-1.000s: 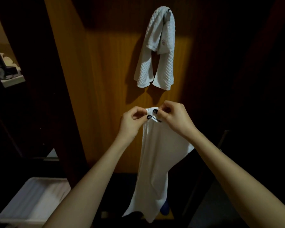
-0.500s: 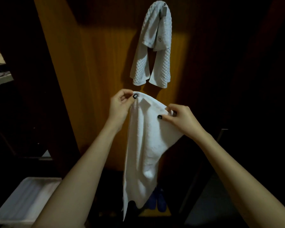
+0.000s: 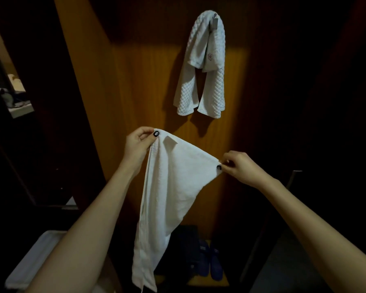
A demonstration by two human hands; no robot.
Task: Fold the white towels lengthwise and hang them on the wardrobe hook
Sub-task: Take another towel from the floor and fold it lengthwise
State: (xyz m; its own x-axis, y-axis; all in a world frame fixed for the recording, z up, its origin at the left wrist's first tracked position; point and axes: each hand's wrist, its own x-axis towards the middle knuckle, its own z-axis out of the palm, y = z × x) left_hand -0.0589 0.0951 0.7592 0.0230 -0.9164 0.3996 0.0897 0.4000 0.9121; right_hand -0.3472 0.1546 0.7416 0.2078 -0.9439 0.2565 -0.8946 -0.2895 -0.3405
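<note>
Since a moment ago my hands have drawn apart — left hand (image 3: 138, 144) and right hand (image 3: 237, 167) each pinch a top corner of the plain white towel (image 3: 173, 187) in their fingers, unfolded yet — one quilted towel (image 3: 203, 66) already on the hook (image 3: 215, 23).

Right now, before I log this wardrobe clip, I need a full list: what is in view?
quilted towel: one, white, draped over the hook
hook: one, grey metal, top of the wooden panel
wooden panel: one, orange-brown, behind both towels
plain towel: one, white, hanging from the hands
slippers: one pair, dark blue, wardrobe floor
tray: one, white, lower left
hands: two, bare, dark nails; left hand pinches the plain towel's higher corner, right hand the lower
</note>
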